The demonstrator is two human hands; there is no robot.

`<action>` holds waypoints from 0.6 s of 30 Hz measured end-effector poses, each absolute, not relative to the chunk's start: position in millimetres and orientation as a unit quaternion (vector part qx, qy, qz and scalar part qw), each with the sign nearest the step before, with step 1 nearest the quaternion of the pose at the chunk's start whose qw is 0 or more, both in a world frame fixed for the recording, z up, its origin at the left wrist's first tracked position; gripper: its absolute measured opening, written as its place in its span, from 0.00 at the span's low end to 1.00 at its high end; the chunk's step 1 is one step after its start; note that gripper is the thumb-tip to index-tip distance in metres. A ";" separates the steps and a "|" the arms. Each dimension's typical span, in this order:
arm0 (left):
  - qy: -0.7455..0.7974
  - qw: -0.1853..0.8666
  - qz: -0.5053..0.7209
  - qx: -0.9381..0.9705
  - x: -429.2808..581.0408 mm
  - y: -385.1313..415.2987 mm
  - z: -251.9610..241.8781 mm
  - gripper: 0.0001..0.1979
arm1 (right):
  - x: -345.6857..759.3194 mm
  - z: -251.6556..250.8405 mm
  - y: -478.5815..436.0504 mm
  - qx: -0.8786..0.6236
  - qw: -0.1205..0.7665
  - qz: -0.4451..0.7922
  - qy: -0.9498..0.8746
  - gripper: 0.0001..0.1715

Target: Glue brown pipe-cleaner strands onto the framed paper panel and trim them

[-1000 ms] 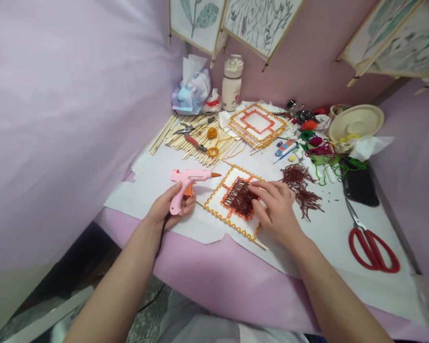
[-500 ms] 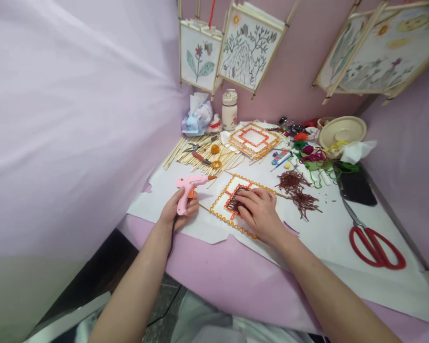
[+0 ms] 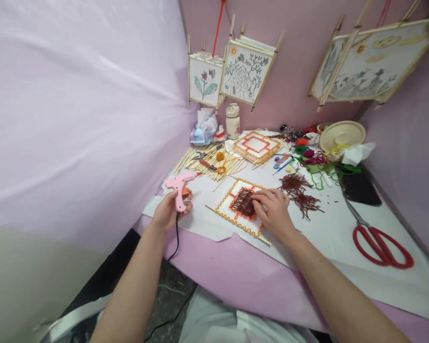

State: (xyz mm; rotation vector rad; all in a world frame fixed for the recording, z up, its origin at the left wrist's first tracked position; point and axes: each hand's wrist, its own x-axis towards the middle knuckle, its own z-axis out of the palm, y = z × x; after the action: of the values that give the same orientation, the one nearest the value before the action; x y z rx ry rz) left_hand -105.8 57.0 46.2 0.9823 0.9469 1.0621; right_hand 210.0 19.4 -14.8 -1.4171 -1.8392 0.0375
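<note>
My left hand (image 3: 169, 208) is wrapped around the handle of a pink hot glue gun (image 3: 178, 186), its nozzle pointing right and its black cord hanging down. The fingers of my right hand (image 3: 273, 209) are bent, with thumb and fingertips close together on the right part of a brown yarn patch (image 3: 243, 202). This patch lies inside an orange yarn border on a white panel (image 3: 226, 205), which is edged with wavy yellow yarn and has wooden sticks at its ends. What lies beneath my fingertips is partly hidden.
Loose brown yarn pieces (image 3: 303, 202) lie right of the panel. Red-handled scissors (image 3: 382, 245) and a black phone-like slab (image 3: 361, 186) are farther right. Behind are wooden sticks (image 3: 189, 162), pliers (image 3: 208, 165), another bordered panel (image 3: 257, 145) and a bottle (image 3: 232, 123).
My right hand has shifted right, off the middle of the brown patch, uncovering more of it. My left hand has moved slightly left with the glue gun. The camera view has also shifted.
</note>
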 end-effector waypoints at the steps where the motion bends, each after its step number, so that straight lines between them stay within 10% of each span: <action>1: 0.454 0.600 0.457 0.474 -109.0 54.9 52.1 0.19 | 210.4 -15.0 19.3 -0.558 0.399 0.016 -0.727 0.11; 10: 0.710 0.048 0.213 0.670 -102.0 61.8 37.6 0.15 | 216.4 -17.9 20.7 -0.569 0.399 -0.001 -0.719 0.11; 18: 0.714 0.017 0.201 0.671 -105.5 71.1 1.0 0.26 | 217.7 -18.6 20.6 -0.563 0.407 -0.006 -0.719 0.11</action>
State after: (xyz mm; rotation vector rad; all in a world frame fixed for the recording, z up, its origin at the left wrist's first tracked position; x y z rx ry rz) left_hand -105.5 71.1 1.0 2.0838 2.2186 0.6231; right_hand 217.7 20.6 -18.6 -1.4190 -1.8138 -0.0147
